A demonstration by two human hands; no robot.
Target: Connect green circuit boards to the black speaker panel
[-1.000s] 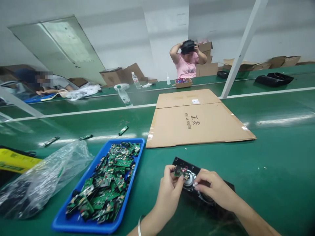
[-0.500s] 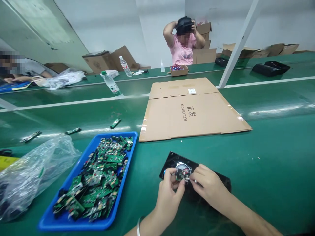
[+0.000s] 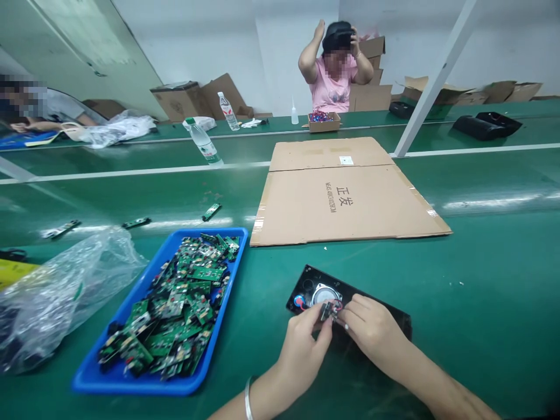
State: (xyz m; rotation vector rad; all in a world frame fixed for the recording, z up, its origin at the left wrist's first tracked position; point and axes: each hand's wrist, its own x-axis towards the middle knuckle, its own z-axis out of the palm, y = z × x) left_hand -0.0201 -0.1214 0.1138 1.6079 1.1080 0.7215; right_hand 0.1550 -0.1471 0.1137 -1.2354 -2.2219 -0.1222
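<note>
- Both hands were pinched on the same tiny thing: the left hand (image 3: 301, 350) and the right hand (image 3: 371, 329) met fingertip to fingertip around a small circuit board (image 3: 327, 310), low and a bit right of center in the frame. Fingers were closed tight on it, pretty much no gap.
- That board sat right over a black speaker panel (image 3: 394, 324) lying flat on the green table (image 3: 481, 262). The round silver speaker driver (image 3: 324, 293) showed just above the fingers, with a little red-and-blue bit at its left.
- Couldn't tell whether the board was touching the panel or was held just off it.
- A bracelet (image 3: 247, 402) ringed the left wrist at the bottom edge.
- To the left, a blue tray (image 3: 238, 256) was heaped with green circuit boards (image 3: 179, 303), and a crumpled clear plastic bag (image 3: 65, 286) lay left of that.
- Above the panel, mid-frame, lay a flattened cardboard sheet (image 3: 350, 198) with printed characters.
- A few loose boards (image 3: 211, 211) lay on the table above the tray.
- Top of the frame: a water bottle (image 3: 202, 142), and a person in a pink shirt (image 3: 332, 87) with both hands up at their head.
</note>
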